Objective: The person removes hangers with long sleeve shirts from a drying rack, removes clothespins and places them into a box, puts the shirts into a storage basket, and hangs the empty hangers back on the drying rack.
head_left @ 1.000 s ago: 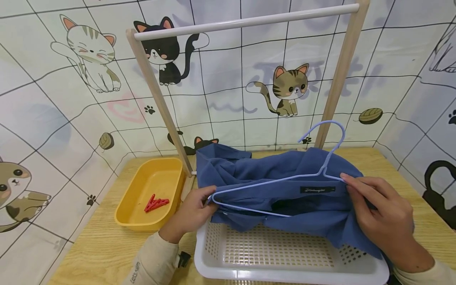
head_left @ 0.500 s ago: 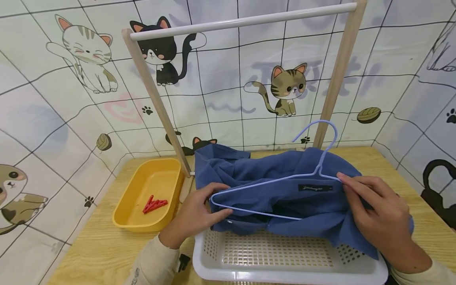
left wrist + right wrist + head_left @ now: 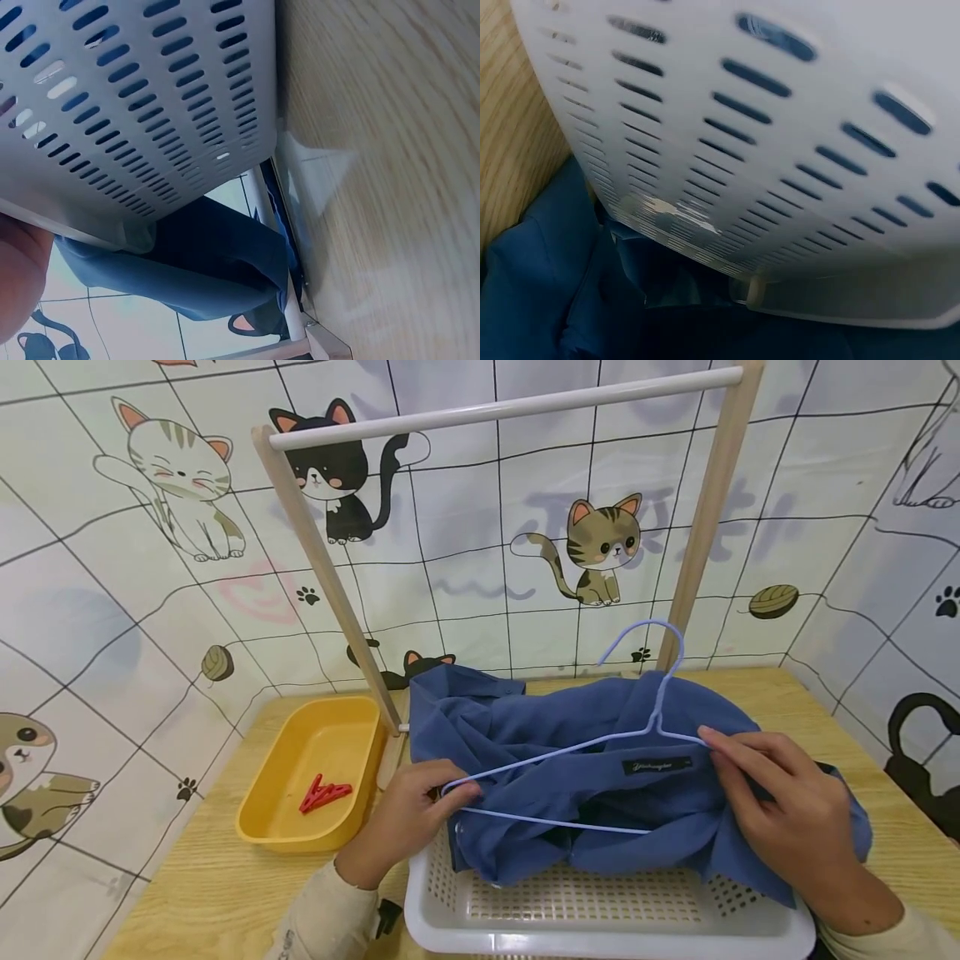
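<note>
A blue shirt (image 3: 525, 718) with a black collar label lies bunched over the white basket (image 3: 480, 939). Across its neckline is a light-blue hanger (image 3: 573, 748), hook upward. My left hand (image 3: 401, 818) pinches the hanger's left end between thumb and fingers. With thumb and fingers my right hand (image 3: 791, 822) grips the hanger's right arm, next to the collar; the hanger's right end is hidden. In the left wrist view, part of my left hand (image 3: 21, 274) shows beside the basket (image 3: 187, 97) and cloth. The right wrist view shows the basket (image 3: 705, 172) and blue cloth (image 3: 540, 277).
A rack with a white bar (image 3: 510, 410) and wooden posts stands behind the shirt. To the left, a yellow tray (image 3: 262, 839) holds red clips (image 3: 324, 795) on the wooden table (image 3: 187, 877). A cat-patterned sheet covers the wall behind.
The hanger has shifted left and tilted slightly, its hook lower. My left hand opened around its left end, then closed on it. The shirt's front edge at the left hangs lower over the basket.
</note>
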`<state>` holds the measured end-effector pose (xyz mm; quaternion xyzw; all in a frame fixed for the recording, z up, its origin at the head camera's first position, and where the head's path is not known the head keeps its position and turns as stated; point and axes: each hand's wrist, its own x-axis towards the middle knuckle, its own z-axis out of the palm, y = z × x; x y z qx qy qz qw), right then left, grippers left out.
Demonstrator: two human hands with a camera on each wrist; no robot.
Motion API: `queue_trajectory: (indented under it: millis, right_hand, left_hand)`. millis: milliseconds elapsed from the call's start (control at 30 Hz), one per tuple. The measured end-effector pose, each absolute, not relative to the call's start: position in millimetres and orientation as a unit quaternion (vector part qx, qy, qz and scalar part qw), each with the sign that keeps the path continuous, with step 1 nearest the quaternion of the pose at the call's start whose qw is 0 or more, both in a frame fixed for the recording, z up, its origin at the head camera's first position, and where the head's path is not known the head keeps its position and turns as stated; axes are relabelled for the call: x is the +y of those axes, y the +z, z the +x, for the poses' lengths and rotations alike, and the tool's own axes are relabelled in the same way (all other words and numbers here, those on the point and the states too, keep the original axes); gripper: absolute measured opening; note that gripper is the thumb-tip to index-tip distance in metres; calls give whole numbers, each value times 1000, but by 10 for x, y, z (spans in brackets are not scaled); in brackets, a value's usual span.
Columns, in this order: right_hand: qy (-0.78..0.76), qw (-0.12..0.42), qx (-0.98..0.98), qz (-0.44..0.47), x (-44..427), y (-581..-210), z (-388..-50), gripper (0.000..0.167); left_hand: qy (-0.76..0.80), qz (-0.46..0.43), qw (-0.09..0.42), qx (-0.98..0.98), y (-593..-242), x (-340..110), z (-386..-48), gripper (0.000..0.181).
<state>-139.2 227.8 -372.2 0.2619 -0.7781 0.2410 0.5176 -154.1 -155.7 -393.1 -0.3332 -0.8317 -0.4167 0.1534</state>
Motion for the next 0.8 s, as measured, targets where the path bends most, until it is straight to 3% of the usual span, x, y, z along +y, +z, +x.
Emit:
queue_trajectory:
  millis: [300,667,800]
  right_hand:
    - [246,501,-789,256,2302,-3771,-1394,47]
    - [279,454,-808,253,2323,-3805,-1405,49]
    - [269,424,-829,245,2330,-3803,-1378,39]
  left_hand:
    - [-471,-319,99,-817,-3876,-1542,-1484,13]
    - [-512,-326,139,-782,-3817,-1553,-1451,17]
    - [-531,-304,151,-776,-3790,-1599,-1439,20]
